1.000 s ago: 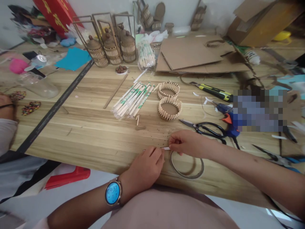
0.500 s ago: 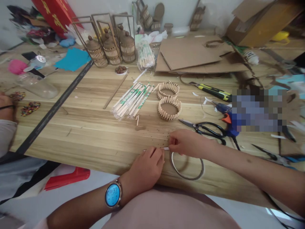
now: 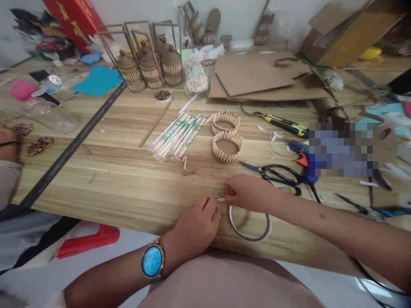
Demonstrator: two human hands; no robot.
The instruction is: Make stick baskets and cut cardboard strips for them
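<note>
A thin strip with a white face (image 3: 221, 199) runs between my hands close to the table's front edge. My left hand (image 3: 199, 223) is closed over it with curled fingers, and the strip's dark end pokes out on the far side. My right hand (image 3: 245, 192), in a fist, grips the strip's other end; the fingertips are partly hidden. Below the right hand is a narrow ring, apparently a roll of tape (image 3: 267, 229), partly covered by that hand. Black-handled scissors (image 3: 279, 173) lie just beyond the right wrist.
Two rings edged with short sticks (image 3: 227, 146) and wrapped chopsticks (image 3: 180, 134) lie mid-table. Right are a yellow-black cutter (image 3: 285, 125), a blue glue gun (image 3: 310, 164) and pliers (image 3: 362, 208). Cardboard sheets (image 3: 257, 75) and lidded stick lanterns (image 3: 149, 70) stand behind. Another person's arm (image 3: 9, 175) is left.
Both hands keep nearly the same pose on the strip. The view has shifted slightly, so the right hand, ring and tools appear a little farther left.
</note>
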